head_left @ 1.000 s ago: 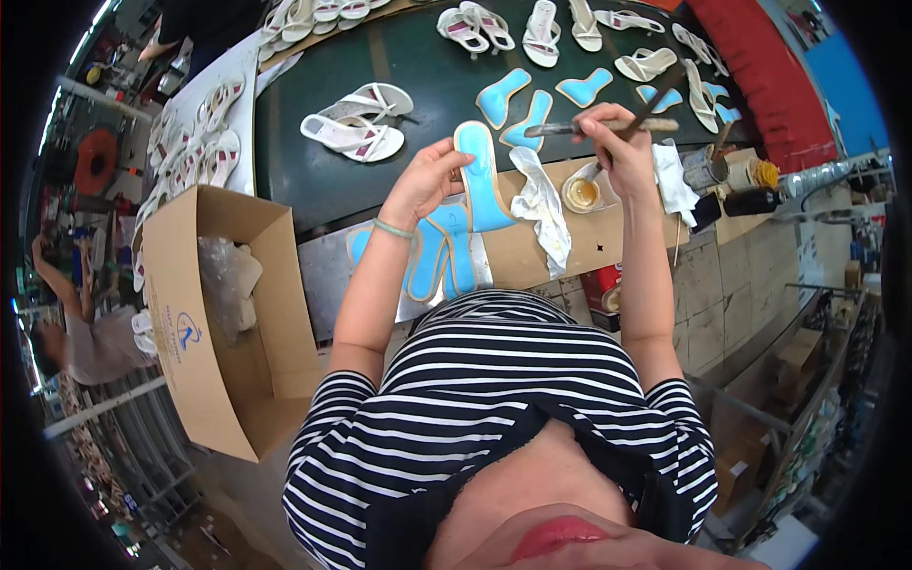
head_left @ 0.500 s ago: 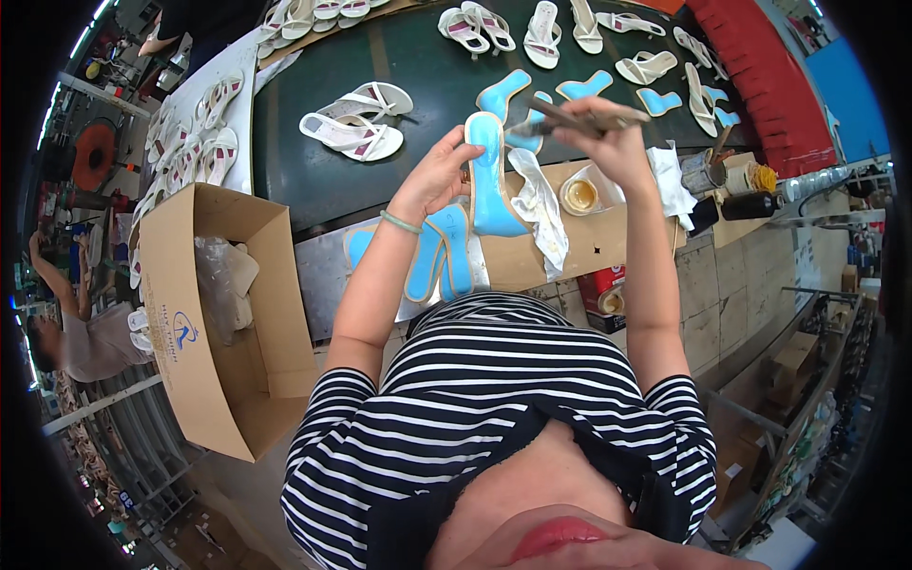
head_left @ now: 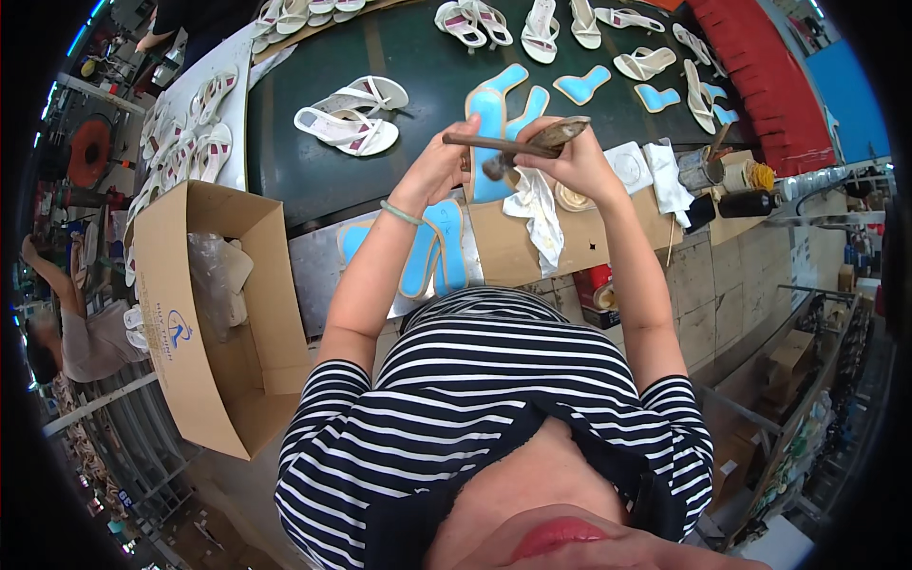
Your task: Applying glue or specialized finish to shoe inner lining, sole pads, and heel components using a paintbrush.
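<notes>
Has swung in, since half a second ago, from the right of the sole to over it, with right hand closed around brush and stick, now part covering the pot. Looks, by that, like a change from approach to brushing (too blurred at the tip to tell touching from hovering). Gripped by the edge in left hand, thumb on top, and shifted slightly farther up the view. Held between cardboard and table, just beside cloth. Points up the view with the rounded end; lies along a nearly upright long axis, part hidden lower down behind brush and stick.
</notes>
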